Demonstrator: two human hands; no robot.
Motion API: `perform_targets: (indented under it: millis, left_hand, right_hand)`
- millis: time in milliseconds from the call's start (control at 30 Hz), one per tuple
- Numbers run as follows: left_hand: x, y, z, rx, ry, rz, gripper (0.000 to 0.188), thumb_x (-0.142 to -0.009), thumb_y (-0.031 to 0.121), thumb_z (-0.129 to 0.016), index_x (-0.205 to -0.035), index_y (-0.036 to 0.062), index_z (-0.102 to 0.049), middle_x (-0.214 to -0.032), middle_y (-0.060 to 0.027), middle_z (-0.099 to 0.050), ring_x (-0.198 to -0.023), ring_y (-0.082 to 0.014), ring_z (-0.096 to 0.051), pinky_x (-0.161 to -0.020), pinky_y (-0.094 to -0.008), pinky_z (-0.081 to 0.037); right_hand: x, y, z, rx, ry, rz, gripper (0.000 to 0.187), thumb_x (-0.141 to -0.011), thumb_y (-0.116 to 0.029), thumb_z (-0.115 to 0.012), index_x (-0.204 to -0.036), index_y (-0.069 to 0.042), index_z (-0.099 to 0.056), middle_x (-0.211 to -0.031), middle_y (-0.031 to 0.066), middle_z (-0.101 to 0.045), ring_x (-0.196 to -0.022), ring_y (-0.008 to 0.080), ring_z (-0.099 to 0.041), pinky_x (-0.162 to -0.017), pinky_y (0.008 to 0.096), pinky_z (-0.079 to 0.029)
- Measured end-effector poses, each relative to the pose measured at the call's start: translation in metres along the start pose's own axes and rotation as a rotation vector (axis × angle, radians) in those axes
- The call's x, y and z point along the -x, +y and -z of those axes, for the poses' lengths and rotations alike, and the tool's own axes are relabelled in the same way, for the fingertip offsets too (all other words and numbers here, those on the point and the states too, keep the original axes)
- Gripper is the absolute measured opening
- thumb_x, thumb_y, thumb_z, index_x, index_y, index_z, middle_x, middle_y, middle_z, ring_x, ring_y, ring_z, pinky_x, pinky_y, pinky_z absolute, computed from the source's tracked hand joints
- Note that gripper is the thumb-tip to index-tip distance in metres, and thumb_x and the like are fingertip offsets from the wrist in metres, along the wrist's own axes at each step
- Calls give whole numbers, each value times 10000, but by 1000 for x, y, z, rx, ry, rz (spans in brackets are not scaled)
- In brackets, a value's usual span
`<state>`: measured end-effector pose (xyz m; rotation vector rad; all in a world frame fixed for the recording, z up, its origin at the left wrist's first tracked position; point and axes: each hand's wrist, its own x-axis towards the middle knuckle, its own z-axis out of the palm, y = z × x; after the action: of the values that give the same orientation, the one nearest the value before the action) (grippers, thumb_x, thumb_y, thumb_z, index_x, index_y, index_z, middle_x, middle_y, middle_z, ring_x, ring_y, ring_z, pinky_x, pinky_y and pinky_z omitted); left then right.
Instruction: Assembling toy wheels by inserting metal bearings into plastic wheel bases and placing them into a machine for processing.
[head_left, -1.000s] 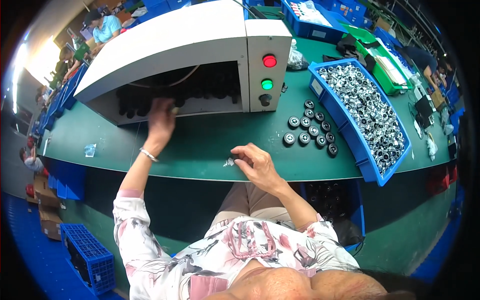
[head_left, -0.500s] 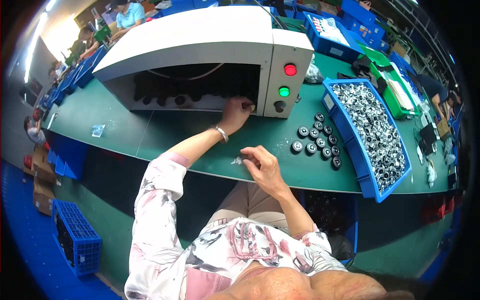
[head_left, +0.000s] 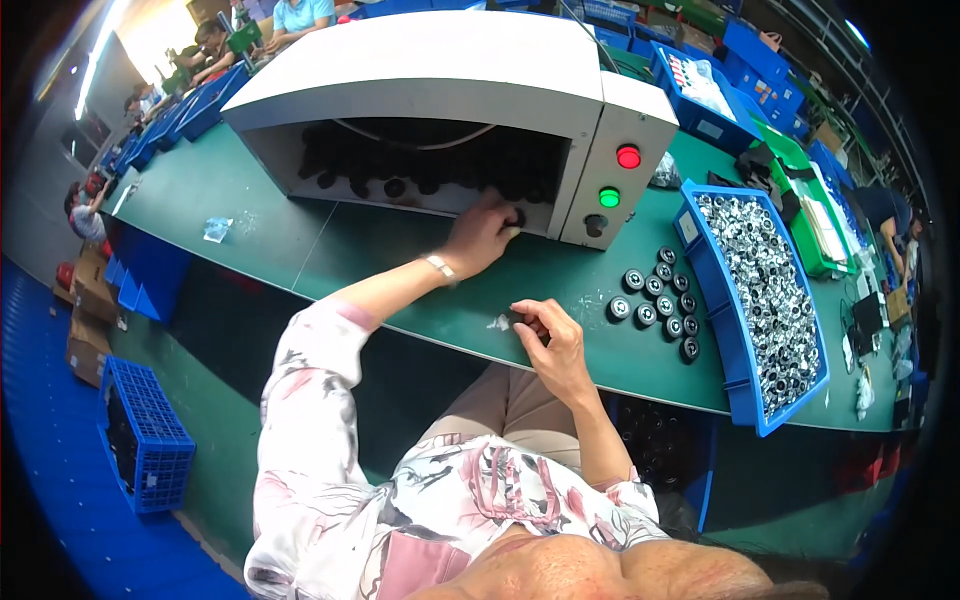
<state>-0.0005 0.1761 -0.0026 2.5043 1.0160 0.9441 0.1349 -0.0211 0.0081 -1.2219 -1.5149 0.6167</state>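
Note:
At the front opening of a white box-shaped machine (head_left: 420, 92), my left hand (head_left: 484, 238) pinches a small black round part (head_left: 516, 217). More dark round parts (head_left: 395, 188) sit inside the machine, partly lost in shadow. My right hand (head_left: 556, 345) hovers over the near table edge, its fingers loosely bent and the thumb apart, with nothing visible between them. Close to its fingertips lies a scrap of clear plastic (head_left: 498, 323). To the right, several black wheel-like parts (head_left: 654, 286) are grouped on the green table (head_left: 390, 262).
A blue bin (head_left: 728, 345) full of small shiny parts stands at the right. The machine's panel carries a red light (head_left: 628, 156), a green light (head_left: 609, 197) and a dark knob (head_left: 595, 225). Green trays (head_left: 825, 262) lie beyond; a blue crate (head_left: 150, 440) stands on the floor.
The view has shifted, so the machine and table appear farther right. My left hand stays at the opening, its fingers now showing a dark part. My right hand keeps nearly the same pose.

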Motion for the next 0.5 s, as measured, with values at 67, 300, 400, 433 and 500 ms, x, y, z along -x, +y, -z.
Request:
perform_targets:
  millis: [67, 300, 400, 433, 500]
  left_hand:
    - [26, 7, 38, -61, 19, 55, 181, -798, 81, -711, -968, 47, -658, -1012, -147, -579, -928, -362, -609, -795, -443, -506]
    - [58, -142, 124, -332, 534, 294, 199, -796, -3, -702, -968, 28, -605, -988, -180, -574, -924, -342, -573, -795, -430, -492]
    - [50, -180, 122, -148, 518, 289, 198, -785, -31, -667, -963, 27, -604, -987, -183, -573, -926, -355, -572, -799, -423, -496]
    - [42, -177, 115, -176, 441, 190, 210, -772, -43, -652, -965, 22, -604, -996, -184, -575, -945, -369, -569, -811, -428, -494]
    - [29, -171, 105, -196, 368, 84, 223, -758, -54, -637, -967, 18, -605, -1005, -186, -577, -964, -384, -566, -823, -433, -493]
  right_hand:
    - [2, 2, 3, -14, 8, -11, 253, -827, 54, -684, -1074, 1, -682, -850, 77, -600, -713, 150, -596, -642, 264, -502]
    - [0, -1, 3, 71, -12, 43, 237, -824, 63, -685, -1053, 3, -681, -845, 78, -598, -708, 157, -596, -642, 264, -505]
    - [-2, -1, -1, 58, -8, 35, 237, -830, 56, -685, -1061, 3, -679, -848, 77, -599, -715, 153, -597, -649, 261, -505]
    - [-1, -1, 0, 36, -4, 14, 236, -834, 51, -685, -1065, 2, -679, -850, 76, -600, -718, 151, -596, -653, 260, -504]
    - [-1, -1, 0, 23, 6, -3, 234, -839, 47, -685, -1069, 1, -678, -853, 74, -601, -721, 148, -596, -656, 258, -504]
